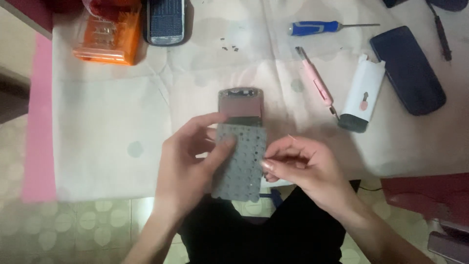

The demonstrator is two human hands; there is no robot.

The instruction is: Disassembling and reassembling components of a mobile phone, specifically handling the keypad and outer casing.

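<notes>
- Both hands grip 1 thing between them: a grey rubber keypad sheet [240, 161], dotted with rows of round bumps, held above the edge of the table [97, 146].
- Left hand [188, 166] pinches the sheet's left edge, thumb lying across the front face near the top and fingers curled behind it.
- Right hand [303, 168] closes narrowly on the right edge, fingertips nipping the sheet about halfway down its length.
- Long axis of the sheet runs away from the person, top end toward the table, bottom end over the lap in dark clothing.
- Just beyond the top end sits the opened calculator body [241, 103], with its display window showing; the sheet overlaps or touches its lower part, though the exact contact is hidden by the sheet itself.
- Neither hand is clearly nearer the body; the left thumb sits higher on the sheet, so that hand is slightly closer.
- Well apart on the right lie a pink screwdriver [315, 80], a white holder with a dark end [362, 93], and a dark blue cover [407, 69].
- Farther back lie a blue-handled screwdriver [320, 27], some tiny screws [228, 47], an orange plastic box [110, 36], and a dark keyboard panel [166, 20].
</notes>
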